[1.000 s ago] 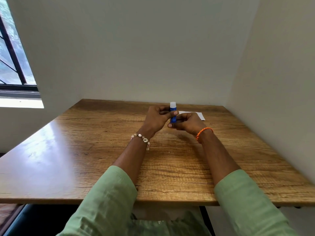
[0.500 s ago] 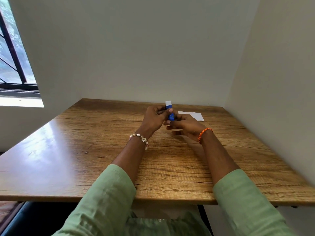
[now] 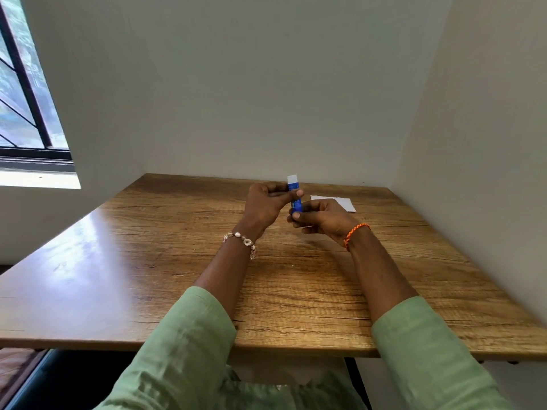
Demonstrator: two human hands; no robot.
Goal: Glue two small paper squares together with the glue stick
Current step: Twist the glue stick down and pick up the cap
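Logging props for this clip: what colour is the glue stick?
Blue body with a white top end, glue stick, head view.

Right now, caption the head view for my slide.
Both hands, left hand and right hand, hold an upright blue glue stick above the table, white paper behind.

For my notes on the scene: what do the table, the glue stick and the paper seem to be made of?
Table: wood or wood-look laminate, glossy; grain lines and window glare show. Glue stick: probably plastic, smooth blue body with a white top end. Paper: thin, matte white sheet lying flat; whether one piece or two, I cannot tell.
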